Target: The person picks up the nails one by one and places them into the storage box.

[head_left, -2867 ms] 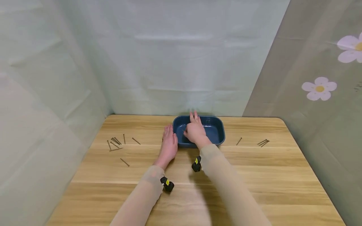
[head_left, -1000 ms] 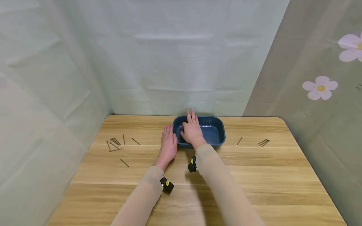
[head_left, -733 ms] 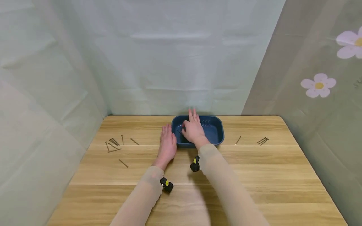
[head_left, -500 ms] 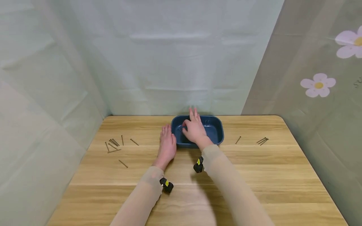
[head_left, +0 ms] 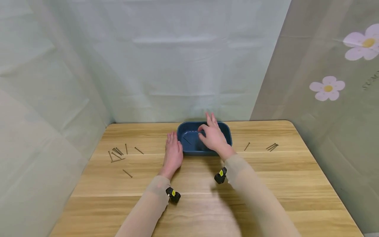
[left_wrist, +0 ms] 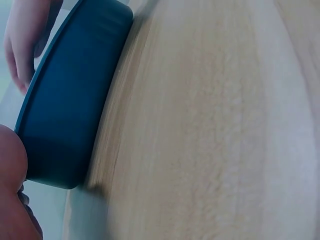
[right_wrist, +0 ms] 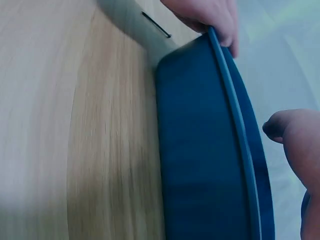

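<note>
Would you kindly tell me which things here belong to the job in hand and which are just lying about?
Likely part of the job:
blue tray
left hand, at its left side
right hand, over it
nail or screw inside it
similar pieces, either side

Seemingly just surroundings:
wooden table
wrist cameras
flowered hanging
</note>
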A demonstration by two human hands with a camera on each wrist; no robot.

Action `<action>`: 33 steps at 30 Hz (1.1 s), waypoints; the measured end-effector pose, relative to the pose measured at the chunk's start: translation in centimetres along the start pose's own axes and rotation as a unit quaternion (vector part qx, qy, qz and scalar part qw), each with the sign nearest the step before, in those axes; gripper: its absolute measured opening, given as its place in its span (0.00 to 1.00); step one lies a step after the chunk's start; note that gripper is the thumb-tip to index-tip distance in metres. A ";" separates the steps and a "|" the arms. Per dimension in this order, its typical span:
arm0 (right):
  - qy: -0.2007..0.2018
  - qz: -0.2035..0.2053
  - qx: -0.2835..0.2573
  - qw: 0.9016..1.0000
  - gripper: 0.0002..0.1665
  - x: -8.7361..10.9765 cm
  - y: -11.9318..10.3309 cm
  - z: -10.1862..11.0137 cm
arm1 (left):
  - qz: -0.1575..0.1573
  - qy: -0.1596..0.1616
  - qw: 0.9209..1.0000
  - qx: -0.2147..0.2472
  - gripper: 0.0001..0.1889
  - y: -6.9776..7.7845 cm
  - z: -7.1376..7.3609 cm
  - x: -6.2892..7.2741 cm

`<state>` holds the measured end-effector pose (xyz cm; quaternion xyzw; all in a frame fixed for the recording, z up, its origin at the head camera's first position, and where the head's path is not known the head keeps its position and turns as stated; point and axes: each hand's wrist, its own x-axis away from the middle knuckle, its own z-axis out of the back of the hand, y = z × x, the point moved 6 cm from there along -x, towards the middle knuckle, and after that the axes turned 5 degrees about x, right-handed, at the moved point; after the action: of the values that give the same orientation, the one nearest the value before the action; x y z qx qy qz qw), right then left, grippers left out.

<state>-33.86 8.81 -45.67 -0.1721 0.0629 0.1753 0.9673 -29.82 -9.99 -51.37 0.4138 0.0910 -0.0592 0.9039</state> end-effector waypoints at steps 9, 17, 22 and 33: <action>0.036 -0.022 -0.058 0.997 0.10 1.6 3.3 2.6 | -0.022 0.007 1.000 -0.008 0.28 -0.1 0.3 -0.3; 0.088 -0.053 -0.084 0.991 0.08 3.8 7.3 4.6 | -0.019 0.003 1.000 0.001 0.28 -0.4 0.4 -0.4; 0.116 -0.062 -0.095 0.987 0.09 5.8 9.8 5.2 | -0.022 0.002 1.000 0.008 0.28 -0.4 0.5 -0.3; 0.056 -0.152 -0.065 0.985 0.14 9.1 14.1 5.0 | -0.018 -0.004 1.000 0.013 0.29 -0.9 0.2 -0.3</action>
<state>-30.15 25.86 -47.03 -0.2515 0.0790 0.0204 0.9644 -30.27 -10.71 -51.79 0.4236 0.0941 -0.0786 0.8975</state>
